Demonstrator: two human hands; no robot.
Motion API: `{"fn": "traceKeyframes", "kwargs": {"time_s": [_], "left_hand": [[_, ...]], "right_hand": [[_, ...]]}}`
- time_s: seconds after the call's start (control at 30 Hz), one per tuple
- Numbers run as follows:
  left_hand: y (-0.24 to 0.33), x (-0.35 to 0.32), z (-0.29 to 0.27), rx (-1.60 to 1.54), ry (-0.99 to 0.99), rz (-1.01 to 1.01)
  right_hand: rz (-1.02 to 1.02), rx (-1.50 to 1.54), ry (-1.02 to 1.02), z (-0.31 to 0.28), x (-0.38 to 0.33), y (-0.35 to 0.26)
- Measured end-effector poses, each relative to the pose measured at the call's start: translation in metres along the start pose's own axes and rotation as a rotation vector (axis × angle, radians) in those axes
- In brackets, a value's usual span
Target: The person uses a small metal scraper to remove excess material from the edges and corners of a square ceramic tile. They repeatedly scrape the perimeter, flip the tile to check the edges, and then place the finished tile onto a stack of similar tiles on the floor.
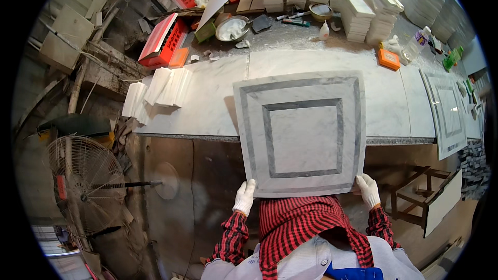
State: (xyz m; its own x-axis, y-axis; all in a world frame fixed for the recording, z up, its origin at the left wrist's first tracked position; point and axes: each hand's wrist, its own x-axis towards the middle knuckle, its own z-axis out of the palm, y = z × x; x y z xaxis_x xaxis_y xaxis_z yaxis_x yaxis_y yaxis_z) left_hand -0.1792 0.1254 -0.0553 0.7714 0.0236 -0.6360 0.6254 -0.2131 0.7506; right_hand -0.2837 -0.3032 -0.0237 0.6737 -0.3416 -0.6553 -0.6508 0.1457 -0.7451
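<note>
Marble panel held at its near corners

I see my left hand (244, 197) and right hand (368, 190), fingers closed on the square inlaid marble panel (302, 134). It tilts slightly, far edge over the bench (207, 103), near edge overhanging. Tile stacks (158, 91) lie left; bare slab right.

A: Bench surface? 
B: Long marble-topped workbench (207, 109), pale grey veined slabs laid edge to edge, dusty toward the back

A: Left end? 
B: Loose stacks of white tile strips (158, 91) lying flat, just beside a red crate (163, 41) at the far corner

A: Back row? 
B: Metal bowl (231, 28), small white bottle (324, 31), tall stacks of white tiles (358, 15)

A: Right side? 
B: Orange block (388, 59); a second framed marble panel (446, 111) lies flat, overhanging the front edge
</note>
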Motion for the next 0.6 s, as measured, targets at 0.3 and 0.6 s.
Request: {"fn": "traceKeyframes", "kwargs": {"time_s": [0.3, 0.6], "left_hand": [[0.001, 0.024, 0.007, 0.083, -0.02, 0.055], [-0.006, 0.04, 0.008, 0.209, -0.104, -0.12]], "right_hand": [[-0.189, -0.417, 0.136, 0.007, 0.016, -0.027], [-0.263, -0.385, 0.337, 0.042, 0.011, -0.086]]}}
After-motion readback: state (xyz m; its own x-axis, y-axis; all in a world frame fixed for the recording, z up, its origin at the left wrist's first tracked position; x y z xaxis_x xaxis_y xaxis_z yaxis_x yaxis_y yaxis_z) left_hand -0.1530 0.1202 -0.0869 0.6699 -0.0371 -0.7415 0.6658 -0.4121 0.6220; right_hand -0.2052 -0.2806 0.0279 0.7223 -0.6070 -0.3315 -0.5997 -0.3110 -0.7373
